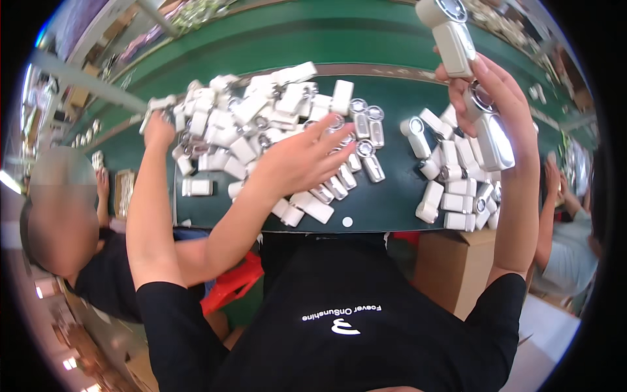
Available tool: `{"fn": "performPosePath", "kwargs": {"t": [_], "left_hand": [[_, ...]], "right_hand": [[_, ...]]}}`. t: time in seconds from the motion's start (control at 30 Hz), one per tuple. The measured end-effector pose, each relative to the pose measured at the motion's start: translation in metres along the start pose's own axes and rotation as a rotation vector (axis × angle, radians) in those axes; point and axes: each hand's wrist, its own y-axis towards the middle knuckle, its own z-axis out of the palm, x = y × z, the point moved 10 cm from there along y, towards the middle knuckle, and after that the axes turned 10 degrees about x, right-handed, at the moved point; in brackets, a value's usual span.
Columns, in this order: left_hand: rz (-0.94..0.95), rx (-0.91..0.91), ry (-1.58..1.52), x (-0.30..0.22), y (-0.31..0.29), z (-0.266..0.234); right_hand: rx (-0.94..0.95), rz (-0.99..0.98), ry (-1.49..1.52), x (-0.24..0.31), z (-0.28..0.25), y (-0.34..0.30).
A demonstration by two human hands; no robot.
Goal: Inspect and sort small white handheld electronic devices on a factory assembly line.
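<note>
Up at the right, my right hand [499,91] is closed around two white handheld fans with chrome-ringed round heads. The upper handheld fan [452,49] sticks out above the fingertips; the lower handheld fan [494,140] hangs along the palm and wrist. My left hand [159,129] reaches to the far left end of a large heap of white fans [245,108]. Its fingers are closed on a white handheld fan [157,104], partly hidden and blurred. A co-worker's hand [304,160], spread open, crosses over the heap's right part from the left.
A second group of white fans [460,157] lies on the dark green table [392,202] at right. A small white disc [347,222] rests near the front edge. Below are a cardboard box [450,264] and a red stool [232,284]. People sit at both sides.
</note>
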Motion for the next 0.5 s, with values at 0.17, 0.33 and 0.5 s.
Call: {"fn": "performPosePath", "kwargs": {"t": [0.17, 0.33, 0.5], "left_hand": [[0.025, -0.021, 0.153, 0.023, 0.019, 0.009], [-0.008, -0.098, 0.299, 0.019, 0.056, 0.005], [0.526, 0.210, 0.132, -0.269, -0.022, 0.084]], "right_hand": [[-0.166, -0.049, 0.037, 0.002, -0.018, -0.052], [-0.292, -0.203, 0.208, -0.004, -0.035, -0.092], [-0.257, -0.272, 0.361, -0.052, -0.028, -0.124]]}}
